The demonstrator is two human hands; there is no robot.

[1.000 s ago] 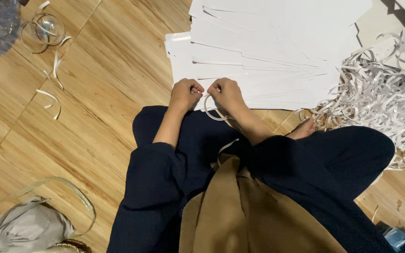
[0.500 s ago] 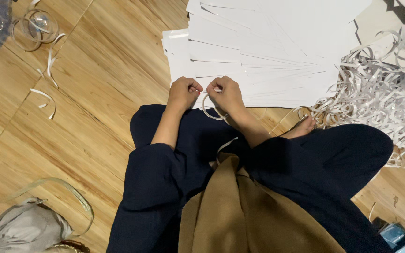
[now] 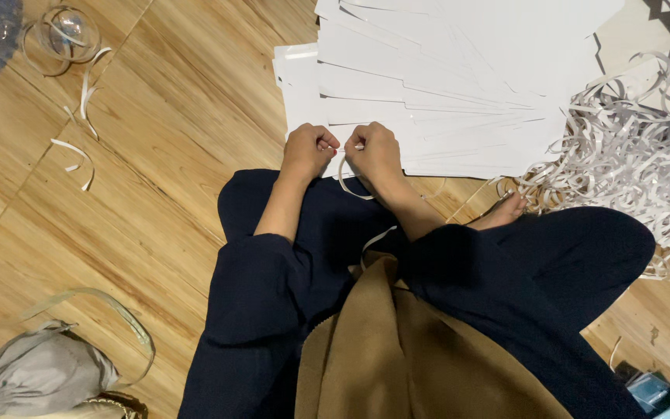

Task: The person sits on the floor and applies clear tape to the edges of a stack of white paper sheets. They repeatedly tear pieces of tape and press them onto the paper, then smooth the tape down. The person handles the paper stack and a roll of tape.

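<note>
A: In the head view, what is held by the hands?

B: A thin white paper strip [image 3: 348, 180] is pinched by both. The left hand [image 3: 309, 151] is closed into a fist on one end, and the right hand [image 3: 374, 151] is closed on the other end. The strip hangs in a loop under the right hand, over the dark trousers [image 3: 327, 233], at the near edge of the stack of white sheets [image 3: 443, 85].

A: What could go wrong here?

B: The strip could be torn, it is judged, if it is pulled too hard between two closed fists. Also the top sheet could be dragged out of the fanned stack, because the knuckles are touching or almost touching its edge; which one cannot be told.

A: Anything else in this view?

B: The heap of shredded strips [image 3: 630, 155] lies just beside the bare foot [image 3: 505, 211]. A loose strip could be lost in it, or be caught under the foot.
</note>
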